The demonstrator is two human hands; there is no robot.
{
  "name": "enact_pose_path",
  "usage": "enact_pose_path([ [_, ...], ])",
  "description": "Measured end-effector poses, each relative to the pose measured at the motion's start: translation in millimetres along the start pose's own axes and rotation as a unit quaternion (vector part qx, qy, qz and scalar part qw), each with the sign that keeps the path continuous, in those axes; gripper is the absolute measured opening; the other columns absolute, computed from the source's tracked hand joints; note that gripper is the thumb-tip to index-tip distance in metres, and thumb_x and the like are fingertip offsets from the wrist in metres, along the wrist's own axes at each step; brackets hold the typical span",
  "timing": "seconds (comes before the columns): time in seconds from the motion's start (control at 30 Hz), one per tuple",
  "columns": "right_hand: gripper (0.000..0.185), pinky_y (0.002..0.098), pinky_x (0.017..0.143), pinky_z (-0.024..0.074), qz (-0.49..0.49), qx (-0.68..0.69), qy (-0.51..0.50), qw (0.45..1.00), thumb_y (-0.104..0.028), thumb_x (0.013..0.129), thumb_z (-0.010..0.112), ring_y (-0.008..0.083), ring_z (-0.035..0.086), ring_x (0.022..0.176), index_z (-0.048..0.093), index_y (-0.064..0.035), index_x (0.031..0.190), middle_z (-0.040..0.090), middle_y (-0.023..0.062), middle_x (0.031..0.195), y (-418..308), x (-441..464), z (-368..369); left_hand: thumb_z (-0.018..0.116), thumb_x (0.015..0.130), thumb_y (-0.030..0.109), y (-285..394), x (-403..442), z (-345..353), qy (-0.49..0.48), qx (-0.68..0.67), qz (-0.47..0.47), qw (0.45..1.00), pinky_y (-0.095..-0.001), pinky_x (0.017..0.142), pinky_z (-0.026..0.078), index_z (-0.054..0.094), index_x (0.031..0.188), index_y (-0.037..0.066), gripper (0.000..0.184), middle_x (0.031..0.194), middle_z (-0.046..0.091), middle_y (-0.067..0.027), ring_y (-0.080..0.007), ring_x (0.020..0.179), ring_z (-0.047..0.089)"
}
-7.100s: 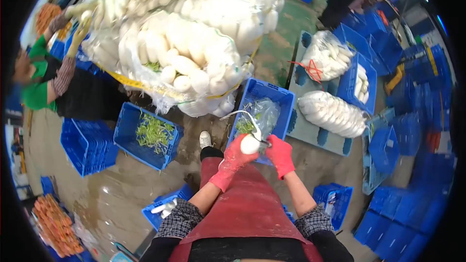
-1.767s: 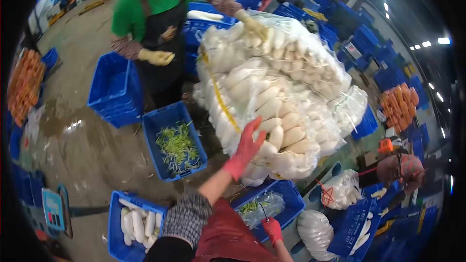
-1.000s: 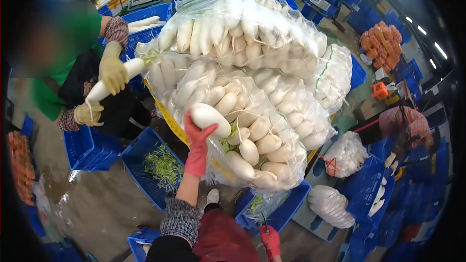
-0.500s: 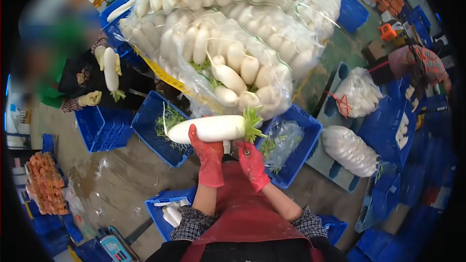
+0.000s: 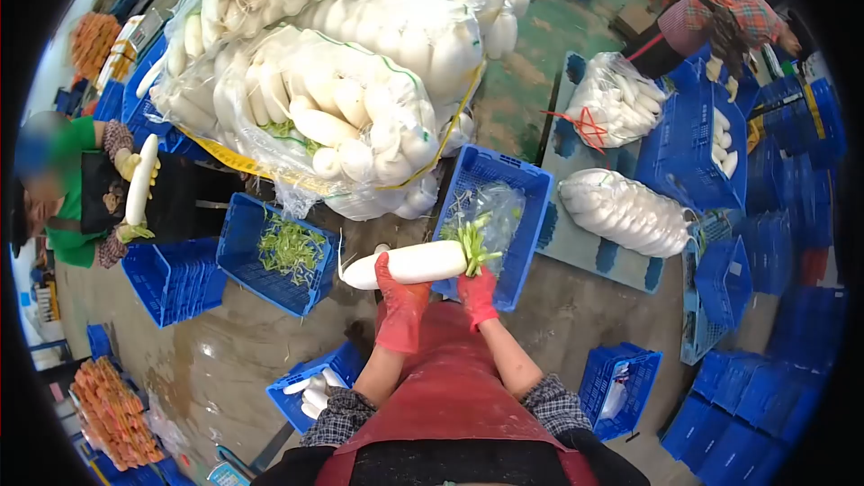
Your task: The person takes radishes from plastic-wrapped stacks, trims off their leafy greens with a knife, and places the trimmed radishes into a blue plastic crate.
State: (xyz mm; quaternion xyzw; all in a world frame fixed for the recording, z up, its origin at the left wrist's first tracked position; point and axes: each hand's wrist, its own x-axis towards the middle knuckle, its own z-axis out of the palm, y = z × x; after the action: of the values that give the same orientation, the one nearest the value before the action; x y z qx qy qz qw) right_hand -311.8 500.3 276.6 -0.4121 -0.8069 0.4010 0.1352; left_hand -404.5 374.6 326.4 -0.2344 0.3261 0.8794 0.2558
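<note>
My left hand [image 5: 400,306], in a red glove, is wrapped round the middle of a large white radish [image 5: 418,264], held level above the apron. The root points left and the short green leaves [image 5: 473,245] point right. My right hand [image 5: 477,295], also gloved in red, is closed just under the leaf end. The small dark tool seen in it half a second ago is mostly hidden now. Just beyond the leaves is a blue crate [image 5: 533,247] with cut greens and clear plastic. Ahead on the left lies a big open plastic bag of radishes [image 5: 337,94].
Greens fill part of a blue crate [image 5: 236,261] at left. A co-worker [image 5: 67,182] there holds a radish. Bagged radishes [image 5: 621,211] lie on a pallet [image 5: 576,263] at right, near another person [image 5: 720,22]. A crate of radishes [image 5: 286,400] stands lower left.
Over the last second, my left hand has brought the radish from the open bag to above the apron, and my right hand has come to its leaf end. The view has tilted down and turned right.
</note>
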Motion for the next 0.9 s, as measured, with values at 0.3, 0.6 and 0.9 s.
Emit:
enact_pose_path([
  [0.3,0.031,0.0467,0.063,0.0492,0.073,-0.064,-0.156,0.983,-0.03,0.087,0.057,0.0354,0.067,0.079,0.068,-0.0043,0.098,0.068,0.0211,0.088,162.1,-39.4,14.3,0.062,0.078,0.055,-24.5,-9.8,-9.8,0.119,-0.112,-0.17,0.972,-0.0633,0.099,0.04,0.051,0.127,0.01,0.068,0.129,0.055,-0.0155,-0.0408,0.118,0.053],
  [0.6,0.025,0.0463,0.075,0.0515,0.048,-0.162,-0.213,0.962,-0.028,0.088,0.057,0.0391,0.066,0.086,0.067,-0.0109,0.103,0.069,0.0179,0.09,-6.4,25.6,-75.7,0.088,0.062,0.014,1.1,25.0,-17.5,0.065,0.352,-0.077,0.931,-0.0403,0.085,0.053,0.053,0.119,0.001,0.067,0.104,0.065,-0.012,-0.0268,0.095,0.063],
  [0.9,0.019,0.0466,0.07,0.0524,-0.165,-0.235,-0.221,0.932,-0.019,0.081,0.06,0.0366,0.067,0.085,0.068,-0.012,0.097,0.07,0.0171,0.087,-59.5,54.1,-52.0,0.086,0.052,0.024,23.5,-27.7,-10.9,-0.062,0.699,0.076,0.708,-0.0451,0.089,0.051,0.054,0.124,0.007,0.081,0.114,0.063,-0.0201,-0.038,0.107,0.061],
])
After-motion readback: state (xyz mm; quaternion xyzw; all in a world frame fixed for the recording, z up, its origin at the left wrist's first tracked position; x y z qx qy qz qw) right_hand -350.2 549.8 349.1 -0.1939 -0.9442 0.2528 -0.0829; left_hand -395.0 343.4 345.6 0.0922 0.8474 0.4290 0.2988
